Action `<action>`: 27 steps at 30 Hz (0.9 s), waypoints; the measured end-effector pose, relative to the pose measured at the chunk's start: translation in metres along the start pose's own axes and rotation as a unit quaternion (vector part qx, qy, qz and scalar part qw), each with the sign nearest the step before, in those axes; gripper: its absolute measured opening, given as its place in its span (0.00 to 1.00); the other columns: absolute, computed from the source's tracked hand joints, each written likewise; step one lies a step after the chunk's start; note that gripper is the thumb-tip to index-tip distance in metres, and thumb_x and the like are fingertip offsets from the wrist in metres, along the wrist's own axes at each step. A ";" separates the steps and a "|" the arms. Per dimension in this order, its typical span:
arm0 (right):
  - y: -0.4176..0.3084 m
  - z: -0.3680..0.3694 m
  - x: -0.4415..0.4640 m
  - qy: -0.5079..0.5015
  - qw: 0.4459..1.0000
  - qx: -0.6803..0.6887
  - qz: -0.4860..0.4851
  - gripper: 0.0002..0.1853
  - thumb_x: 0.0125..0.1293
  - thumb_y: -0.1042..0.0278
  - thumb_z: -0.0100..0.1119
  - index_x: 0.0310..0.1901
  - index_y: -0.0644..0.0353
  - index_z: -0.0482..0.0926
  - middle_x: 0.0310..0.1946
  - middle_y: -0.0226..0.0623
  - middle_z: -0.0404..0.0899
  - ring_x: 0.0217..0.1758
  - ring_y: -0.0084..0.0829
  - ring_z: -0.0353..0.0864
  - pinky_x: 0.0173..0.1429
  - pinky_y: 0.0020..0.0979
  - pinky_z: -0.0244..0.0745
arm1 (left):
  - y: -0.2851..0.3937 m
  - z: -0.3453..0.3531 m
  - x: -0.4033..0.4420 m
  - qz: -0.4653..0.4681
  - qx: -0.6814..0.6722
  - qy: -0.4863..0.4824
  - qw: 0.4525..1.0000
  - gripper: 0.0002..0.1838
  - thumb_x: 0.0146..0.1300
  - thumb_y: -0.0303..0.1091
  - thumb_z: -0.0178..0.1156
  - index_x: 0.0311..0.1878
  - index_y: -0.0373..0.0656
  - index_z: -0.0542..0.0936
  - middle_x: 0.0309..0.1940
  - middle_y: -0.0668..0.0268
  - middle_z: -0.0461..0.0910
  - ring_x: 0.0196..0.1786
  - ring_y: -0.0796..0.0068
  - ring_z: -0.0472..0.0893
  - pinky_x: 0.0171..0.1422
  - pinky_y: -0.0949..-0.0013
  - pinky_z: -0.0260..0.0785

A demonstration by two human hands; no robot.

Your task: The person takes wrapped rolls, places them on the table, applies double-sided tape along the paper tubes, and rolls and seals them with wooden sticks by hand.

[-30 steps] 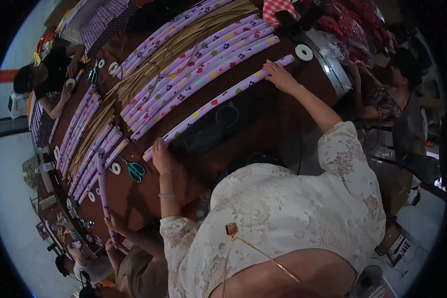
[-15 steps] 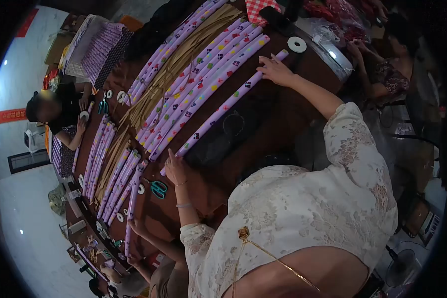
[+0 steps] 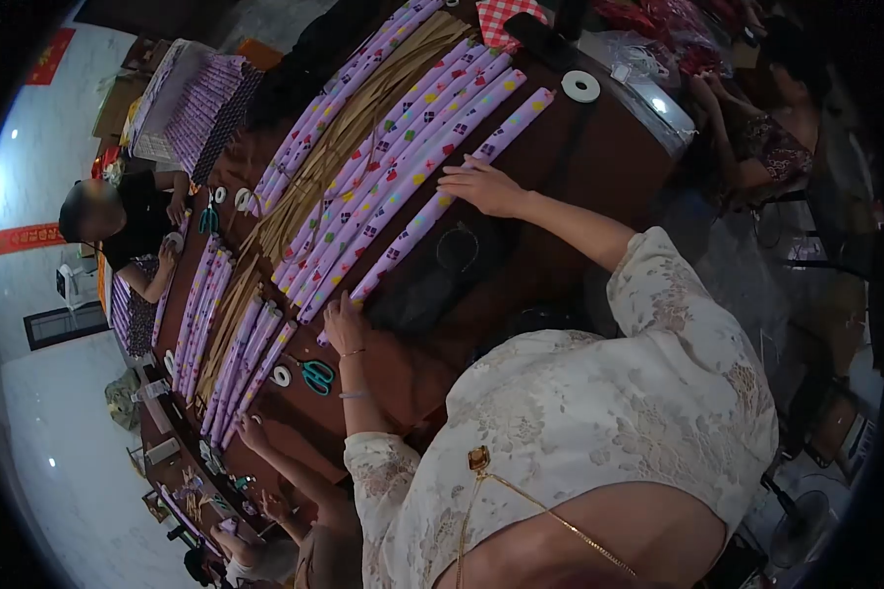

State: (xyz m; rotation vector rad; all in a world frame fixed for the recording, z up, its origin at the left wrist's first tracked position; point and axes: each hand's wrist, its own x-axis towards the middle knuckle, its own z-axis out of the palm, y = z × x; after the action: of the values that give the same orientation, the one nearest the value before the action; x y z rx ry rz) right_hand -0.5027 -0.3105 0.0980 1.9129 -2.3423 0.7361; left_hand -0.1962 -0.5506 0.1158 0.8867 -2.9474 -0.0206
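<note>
A long lilac paper-wrapped roll [image 3: 414, 230] with small coloured prints lies slantwise on the brown table in front of me. My right hand [image 3: 486, 187] rests across its upper half, palm down, fingers stretched out. My left hand [image 3: 345, 326] touches the roll near its lower end, fingers extended over it and partly hidden by the back of the hand. Neither hand is wrapped round the roll. Just beyond it lie several similar rolls [image 3: 403, 182] side by side. Teal-handled scissors [image 3: 316, 377] and a white tape roll [image 3: 282, 376] are below my left hand.
Brown paper strips [image 3: 349, 118] lie between groups of rolls. Another tape roll [image 3: 580, 86] sits at the upper right. A co-worker [image 3: 133, 221] handles a roll across the table; another person's hand [image 3: 253, 432] is at lower left, and a third person [image 3: 771, 128] sits upper right.
My right hand has moved from the roll's upper end down toward its middle. My left hand stays near the lower end. The neighbour's roll at lower left now lies beside the others, the hand lower.
</note>
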 end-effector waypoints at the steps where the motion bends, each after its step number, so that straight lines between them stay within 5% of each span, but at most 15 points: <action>1: -0.008 0.006 0.006 -0.015 0.999 0.030 -0.005 0.18 0.62 0.69 0.43 0.55 0.52 0.67 0.57 0.30 0.64 0.65 0.27 0.55 0.68 0.41 0.43 | -0.001 -0.001 0.002 0.012 -0.005 -0.005 1.000 0.14 0.53 0.36 0.55 0.43 0.43 0.73 0.39 0.57 0.73 0.43 0.57 0.72 0.46 0.57 0.65; 5: -0.033 0.022 0.029 -0.074 0.994 0.056 -0.050 0.20 0.65 0.60 0.42 0.59 0.50 0.63 0.60 0.28 0.60 0.65 0.27 0.54 0.68 0.42 0.43 | -0.013 0.004 0.007 -0.028 -0.027 -0.065 0.997 0.10 0.53 0.35 0.55 0.38 0.44 0.74 0.37 0.60 0.73 0.41 0.57 0.73 0.44 0.59 0.65; 7: -0.037 0.028 0.034 -0.080 0.993 0.056 -0.070 0.21 0.65 0.58 0.42 0.59 0.50 0.62 0.60 0.27 0.60 0.65 0.26 0.55 0.68 0.43 0.44 | -0.010 0.001 0.009 0.057 -0.064 0.078 0.993 0.08 0.51 0.34 0.55 0.35 0.45 0.75 0.35 0.60 0.74 0.40 0.58 0.73 0.43 0.59 0.66; 13: -0.035 0.023 0.037 -0.182 0.982 0.027 -0.048 0.25 0.67 0.50 0.33 0.62 0.50 0.57 0.64 0.28 0.53 0.68 0.25 0.48 0.70 0.42 0.32 | -0.020 0.006 0.011 0.015 -0.065 0.044 0.997 0.09 0.49 0.34 0.57 0.35 0.48 0.77 0.35 0.64 0.75 0.40 0.61 0.74 0.43 0.61 0.66; 27: 0.041 -0.038 -0.011 -0.153 0.974 -0.169 0.014 0.26 0.67 0.51 0.33 0.65 0.48 0.50 0.66 0.25 0.46 0.69 0.24 0.45 0.69 0.41 0.38 | -0.026 0.005 0.014 0.020 -0.081 0.033 0.996 0.09 0.51 0.39 0.57 0.34 0.48 0.78 0.34 0.65 0.76 0.39 0.62 0.75 0.42 0.61 0.66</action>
State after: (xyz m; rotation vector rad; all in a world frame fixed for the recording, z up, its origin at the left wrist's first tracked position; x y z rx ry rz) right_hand -0.5488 -0.2808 0.1144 1.9536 -2.4608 0.0285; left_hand -0.1940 -0.5802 0.1109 0.7897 -2.8535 -0.2201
